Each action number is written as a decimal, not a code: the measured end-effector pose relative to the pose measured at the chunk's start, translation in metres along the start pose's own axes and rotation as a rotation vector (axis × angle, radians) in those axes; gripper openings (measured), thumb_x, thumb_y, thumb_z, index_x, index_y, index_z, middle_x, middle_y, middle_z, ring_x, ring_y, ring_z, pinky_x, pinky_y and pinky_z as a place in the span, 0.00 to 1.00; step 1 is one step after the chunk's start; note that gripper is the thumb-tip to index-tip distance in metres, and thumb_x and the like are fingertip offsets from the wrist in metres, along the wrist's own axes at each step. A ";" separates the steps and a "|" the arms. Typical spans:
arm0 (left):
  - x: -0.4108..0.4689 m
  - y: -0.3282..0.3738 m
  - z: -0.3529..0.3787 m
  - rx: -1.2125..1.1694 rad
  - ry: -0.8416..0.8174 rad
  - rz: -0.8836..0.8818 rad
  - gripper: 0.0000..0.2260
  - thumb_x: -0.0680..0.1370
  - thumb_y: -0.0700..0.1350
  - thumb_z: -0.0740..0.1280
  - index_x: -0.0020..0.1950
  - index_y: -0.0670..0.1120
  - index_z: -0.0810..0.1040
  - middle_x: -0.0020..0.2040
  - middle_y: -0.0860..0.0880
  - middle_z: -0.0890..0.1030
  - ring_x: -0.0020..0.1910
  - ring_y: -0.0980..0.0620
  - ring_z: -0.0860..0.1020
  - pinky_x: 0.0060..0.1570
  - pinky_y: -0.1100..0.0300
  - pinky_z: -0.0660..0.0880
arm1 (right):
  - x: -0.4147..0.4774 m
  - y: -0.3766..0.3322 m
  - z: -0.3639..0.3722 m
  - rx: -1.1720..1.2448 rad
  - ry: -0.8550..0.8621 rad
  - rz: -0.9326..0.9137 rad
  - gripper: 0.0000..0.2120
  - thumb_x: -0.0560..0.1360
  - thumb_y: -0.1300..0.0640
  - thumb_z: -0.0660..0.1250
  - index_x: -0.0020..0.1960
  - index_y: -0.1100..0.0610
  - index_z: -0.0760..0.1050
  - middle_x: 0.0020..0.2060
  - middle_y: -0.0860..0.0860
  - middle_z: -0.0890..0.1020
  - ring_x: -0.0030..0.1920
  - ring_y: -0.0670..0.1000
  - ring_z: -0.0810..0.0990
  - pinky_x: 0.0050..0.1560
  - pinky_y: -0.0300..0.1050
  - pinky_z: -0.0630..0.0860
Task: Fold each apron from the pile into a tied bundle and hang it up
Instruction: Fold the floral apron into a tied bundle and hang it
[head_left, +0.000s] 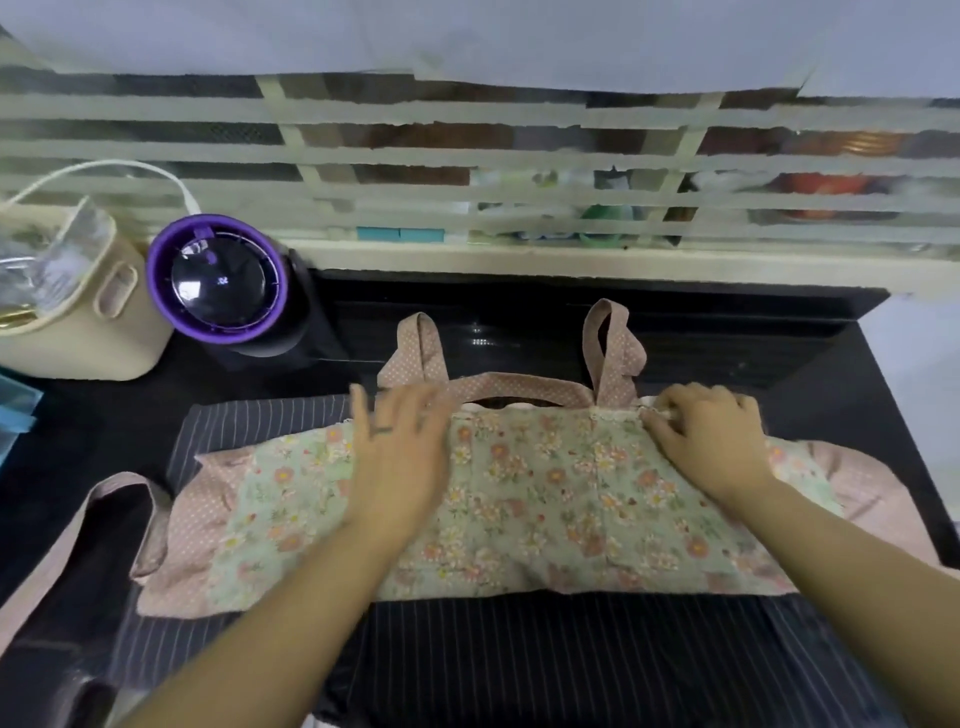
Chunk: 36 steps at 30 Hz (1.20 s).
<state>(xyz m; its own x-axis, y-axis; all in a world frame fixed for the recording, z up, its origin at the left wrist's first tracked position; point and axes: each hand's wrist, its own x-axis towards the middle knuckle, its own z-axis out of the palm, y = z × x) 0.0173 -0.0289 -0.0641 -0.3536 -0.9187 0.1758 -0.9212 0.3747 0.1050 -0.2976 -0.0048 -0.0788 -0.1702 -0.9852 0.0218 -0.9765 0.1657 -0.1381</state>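
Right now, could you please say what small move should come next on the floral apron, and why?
Probably fold the top edge down toward you: the floral apron lies spread flat, and the right hand pinches that edge.

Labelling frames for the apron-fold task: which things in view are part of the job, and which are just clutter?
In the job:
floral apron
pink dotted straps
striped cloth under it, possibly the pile
left hand, flat on the apron
right hand, pinching its top edge

Lying about:
purple-rimmed appliance
cream bag
blue item at the left edge
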 end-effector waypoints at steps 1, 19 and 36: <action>-0.005 0.018 0.002 -0.031 -0.021 0.080 0.17 0.75 0.45 0.64 0.64 0.47 0.76 0.64 0.46 0.75 0.65 0.43 0.72 0.70 0.35 0.51 | -0.003 0.000 -0.001 0.053 0.061 0.012 0.10 0.76 0.47 0.65 0.48 0.52 0.79 0.43 0.50 0.81 0.47 0.57 0.76 0.53 0.52 0.65; -0.043 0.050 0.057 0.002 -0.308 0.113 0.27 0.81 0.62 0.42 0.78 0.53 0.54 0.78 0.45 0.55 0.76 0.43 0.52 0.68 0.33 0.48 | -0.005 0.086 -0.027 -0.173 0.154 0.011 0.31 0.72 0.29 0.51 0.26 0.53 0.68 0.19 0.45 0.66 0.27 0.52 0.69 0.48 0.50 0.64; -0.042 0.054 0.057 0.058 -0.385 0.008 0.28 0.79 0.66 0.42 0.77 0.57 0.55 0.78 0.47 0.55 0.76 0.42 0.51 0.67 0.32 0.44 | -0.057 0.036 0.025 -0.108 -0.228 -0.025 0.38 0.70 0.26 0.30 0.76 0.42 0.37 0.77 0.48 0.41 0.77 0.52 0.41 0.72 0.68 0.40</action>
<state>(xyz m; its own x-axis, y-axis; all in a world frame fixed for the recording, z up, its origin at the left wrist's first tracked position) -0.0265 0.0222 -0.1215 -0.3861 -0.8993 -0.2054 -0.9218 0.3848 0.0480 -0.3194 0.0557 -0.1095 -0.1238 -0.9715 -0.2021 -0.9905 0.1332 -0.0335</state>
